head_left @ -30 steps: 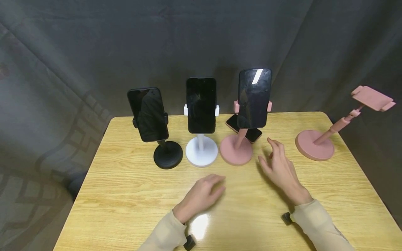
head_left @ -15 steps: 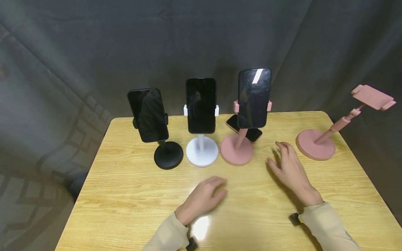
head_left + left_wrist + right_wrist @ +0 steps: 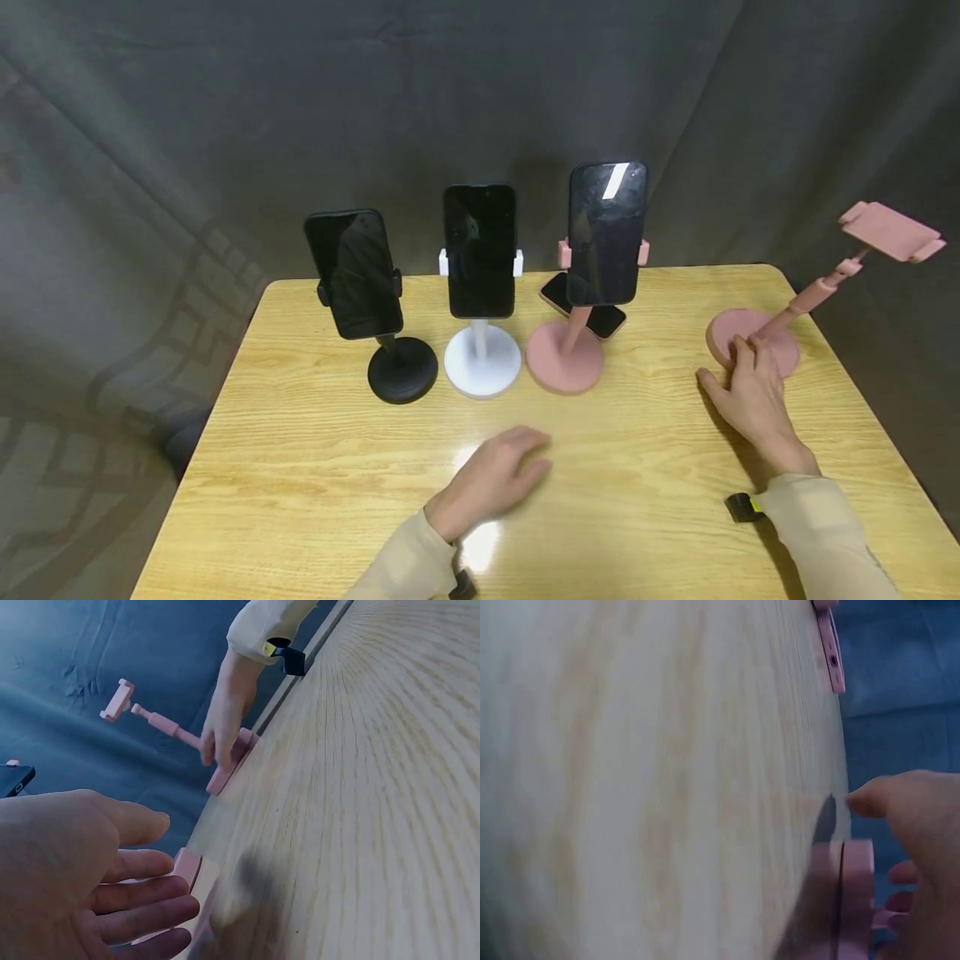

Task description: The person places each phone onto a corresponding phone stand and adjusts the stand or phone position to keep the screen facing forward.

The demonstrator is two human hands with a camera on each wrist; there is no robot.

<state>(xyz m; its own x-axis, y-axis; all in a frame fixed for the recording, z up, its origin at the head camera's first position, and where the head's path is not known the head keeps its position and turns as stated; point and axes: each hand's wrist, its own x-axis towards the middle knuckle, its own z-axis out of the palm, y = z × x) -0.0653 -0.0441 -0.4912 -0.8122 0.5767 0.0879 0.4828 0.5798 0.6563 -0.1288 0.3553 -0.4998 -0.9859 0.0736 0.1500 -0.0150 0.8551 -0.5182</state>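
My right hand is over the front of the round base of a pink phone stand at the table's right end. Its fingertips are at the base near the pole, and the thumb is spread to the left. In the right wrist view the thumb stands apart from the base; contact of the other fingers is hard to tell. This stand's cradle carries no phone. Low over the middle of the table, my left hand has loose fingers and thumb apart, with nothing between them.
Along the back stand a black phone stand, a white one and another pink one, each bearing an upright phone. Another phone lies flat behind that pink stand. A dark curtain hangs behind the table.
My right hand has moved right, from beside the middle pink stand to the base of the far-right one. My left hand has drifted slightly right. The stands and phones keep their places.
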